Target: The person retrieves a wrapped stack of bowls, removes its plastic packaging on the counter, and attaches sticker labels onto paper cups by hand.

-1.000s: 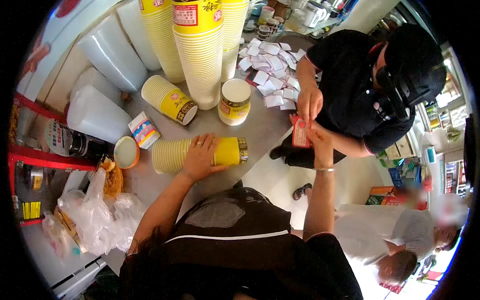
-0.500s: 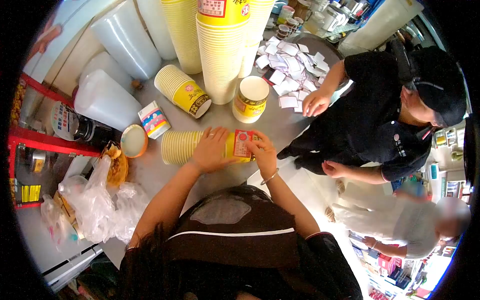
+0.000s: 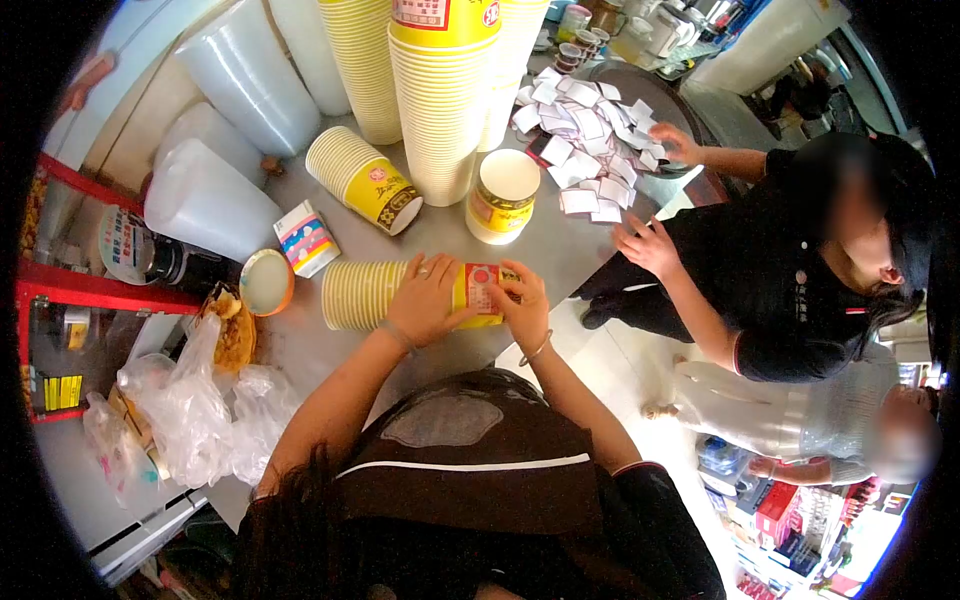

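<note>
A nested stack of yellow paper cups (image 3: 362,296) lies on its side on the grey counter in front of me. My left hand (image 3: 428,303) is laid over the middle of the stack, fingers curved around it. At the right end, my right hand (image 3: 522,305) grips the outermost cup, which carries a red and white label (image 3: 481,287). Just behind the stack a short upright stack of cups (image 3: 503,200) stands on the counter. Another small cup stack (image 3: 362,180) lies tilted to its left. The undersides of the held cups are hidden.
Tall cup stacks (image 3: 436,110) rise at the back. White slips (image 3: 590,140) lie heaped at the back right, near a co-worker (image 3: 790,270). To the left are a tissue pack (image 3: 307,238), an orange-rimmed bowl (image 3: 268,282), plastic bags (image 3: 190,410) and large translucent cylinders (image 3: 215,195).
My hands and the cup stack have hardly moved. The co-worker at the right has shifted, with one hand now over the white slips. Another person behind has also shifted.
</note>
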Available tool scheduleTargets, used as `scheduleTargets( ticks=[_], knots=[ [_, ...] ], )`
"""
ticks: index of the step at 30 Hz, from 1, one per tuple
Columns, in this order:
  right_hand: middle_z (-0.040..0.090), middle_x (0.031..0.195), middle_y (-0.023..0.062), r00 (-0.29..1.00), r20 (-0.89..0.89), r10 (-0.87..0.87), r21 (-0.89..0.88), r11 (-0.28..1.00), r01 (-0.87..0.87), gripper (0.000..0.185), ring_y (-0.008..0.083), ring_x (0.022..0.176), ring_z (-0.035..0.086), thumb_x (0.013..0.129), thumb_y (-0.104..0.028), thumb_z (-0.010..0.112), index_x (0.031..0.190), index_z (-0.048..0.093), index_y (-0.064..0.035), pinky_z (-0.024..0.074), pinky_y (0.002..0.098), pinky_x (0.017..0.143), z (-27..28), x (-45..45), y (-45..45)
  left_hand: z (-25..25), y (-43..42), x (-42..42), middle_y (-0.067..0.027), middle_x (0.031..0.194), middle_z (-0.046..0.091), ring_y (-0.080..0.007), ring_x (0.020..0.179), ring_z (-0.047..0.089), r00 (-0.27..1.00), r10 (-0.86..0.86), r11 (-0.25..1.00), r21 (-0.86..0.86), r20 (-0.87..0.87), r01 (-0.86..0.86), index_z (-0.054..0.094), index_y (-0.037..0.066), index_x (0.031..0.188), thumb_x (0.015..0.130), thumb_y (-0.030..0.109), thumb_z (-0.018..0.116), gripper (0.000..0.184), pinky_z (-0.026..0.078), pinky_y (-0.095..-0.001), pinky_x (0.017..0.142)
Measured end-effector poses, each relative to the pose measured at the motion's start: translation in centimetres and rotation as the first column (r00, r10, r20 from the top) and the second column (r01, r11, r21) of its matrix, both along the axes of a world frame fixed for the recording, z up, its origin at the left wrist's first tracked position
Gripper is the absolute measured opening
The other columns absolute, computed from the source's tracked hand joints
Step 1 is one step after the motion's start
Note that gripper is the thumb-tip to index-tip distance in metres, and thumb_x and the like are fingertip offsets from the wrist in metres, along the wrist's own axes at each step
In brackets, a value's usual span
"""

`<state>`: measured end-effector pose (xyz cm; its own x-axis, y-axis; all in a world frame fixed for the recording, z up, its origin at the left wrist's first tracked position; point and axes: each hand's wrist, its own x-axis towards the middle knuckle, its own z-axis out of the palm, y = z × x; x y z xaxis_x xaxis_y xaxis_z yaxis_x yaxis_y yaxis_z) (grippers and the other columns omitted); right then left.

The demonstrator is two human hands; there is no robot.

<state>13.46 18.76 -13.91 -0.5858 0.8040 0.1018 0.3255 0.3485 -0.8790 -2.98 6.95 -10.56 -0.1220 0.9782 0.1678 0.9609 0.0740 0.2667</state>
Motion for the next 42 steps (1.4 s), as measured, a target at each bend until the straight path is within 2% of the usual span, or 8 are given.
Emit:
scheduleTargets(
  ticks=[6,12,15,18,21,27,36,42],
  knots=[
    [0.051,0.135,0.0168,0.958,0.05,-0.283,0.402,0.883,0.241,0.042,0.0365,0.119,0.05,0.081,-0.022,0.072,0.116,0.061,0.0,0.0388,0.0443,0.102,1.3,-0.2,-1.0,-0.1,0.2,-0.1,-0.0216,0.132,0.05,-0.0317,0.129,0.044,1.0,0.011,0.998,-0.065,0.029,-0.009,0.042,-0.007,0.132,0.086,0.055,0.057,0.079,0.022,-0.0493,0.114],
    [0.048,0.137,0.019,0.882,0.195,0.429,0.632,0.633,-0.447,0.043,0.0372,0.122,0.048,0.085,-0.019,0.064,0.122,0.056,0.0019,0.0376,0.0464,0.105,3.1,-0.1,-1.8,-0.6,0.2,-0.2,-0.0225,0.136,0.047,-0.0306,0.131,0.042,0.999,0.04,0.992,-0.121,0.029,-0.036,0.03,-0.008,0.141,0.083,0.056,0.06,0.092,0.022,-0.0465,0.114],
    [0.055,0.128,0.0162,0.815,0.511,0.274,0.641,0.51,-0.574,0.041,0.0351,0.121,0.05,0.094,-0.028,0.053,0.126,0.056,-0.0019,0.0399,0.0481,0.103,-1.0,-1.3,0.1,-0.6,0.0,-0.2,-0.0229,0.137,0.046,-0.0305,0.131,0.042,0.998,0.043,0.994,-0.104,0.048,-0.038,0.025,-0.008,0.143,0.08,0.059,0.062,0.1,0.023,-0.0456,0.114],
    [0.054,0.128,0.0162,0.693,0.539,0.479,0.206,0.723,-0.659,0.05,0.036,0.121,0.05,0.096,-0.036,0.047,0.133,0.051,-0.0037,0.0424,0.047,0.1,-3.2,-1.5,4.6,-0.3,-0.3,0.3,-0.023,0.138,0.046,-0.031,0.132,0.042,0.996,0.054,0.993,-0.11,0.076,-0.045,0.024,-0.009,0.143,0.076,0.062,0.064,0.105,0.024,-0.0454,0.114],
    [0.045,0.14,0.0127,0.867,0.175,0.467,-0.444,0.823,-0.354,0.062,0.0253,0.126,0.048,0.086,-0.027,0.067,0.138,0.045,-0.0011,0.0397,0.0392,0.105,-2.4,-0.2,6.9,0.4,0.3,-0.3,-0.0229,0.139,0.045,-0.032,0.132,0.041,0.992,0.05,0.993,-0.115,0.115,-0.037,0.024,-0.009,0.144,0.074,0.061,0.067,0.108,0.024,-0.0458,0.115],
    [0.041,0.141,0.0109,0.918,-0.125,0.375,-0.503,0.774,-0.385,0.106,0.0213,0.125,0.047,0.063,-0.012,0.089,0.148,0.026,-0.0039,0.0416,0.0361,0.104,-2.3,3.3,2.9,1.0,-0.5,-2.6,-0.0203,0.141,0.044,-0.0326,0.134,0.039,0.989,-0.139,0.978,-0.151,0.051,0.145,0.029,-0.004,0.142,0.065,0.053,0.078,0.107,0.019,-0.0498,0.116],
    [0.045,0.134,0.0081,0.894,-0.278,0.35,-0.539,0.714,-0.447,0.1,0.0203,0.121,0.049,0.062,-0.009,0.089,0.144,0.032,-0.0045,0.0432,0.0353,0.102,-3.9,3.6,2.5,1.7,-0.6,-3.4,-0.0174,0.138,0.046,-0.0317,0.132,0.04,0.972,-0.145,0.948,-0.256,0.185,0.19,0.038,0.005,0.135,0.06,0.044,0.084,0.096,0.02,-0.0499,0.115],
    [0.048,0.133,0.0093,0.985,-0.146,0.089,-0.708,0.686,-0.167,0.103,0.0218,0.121,0.048,0.061,-0.018,0.09,0.146,0.033,-0.0064,0.0409,0.0363,0.104,-2.0,9.2,3.6,1.3,-0.5,-3.7,-0.0172,0.132,0.049,-0.0309,0.126,0.047,0.97,-0.164,0.962,-0.186,0.181,0.198,0.042,0.005,0.13,0.058,0.044,0.084,0.091,0.029,-0.0487,0.111]
  ],
)
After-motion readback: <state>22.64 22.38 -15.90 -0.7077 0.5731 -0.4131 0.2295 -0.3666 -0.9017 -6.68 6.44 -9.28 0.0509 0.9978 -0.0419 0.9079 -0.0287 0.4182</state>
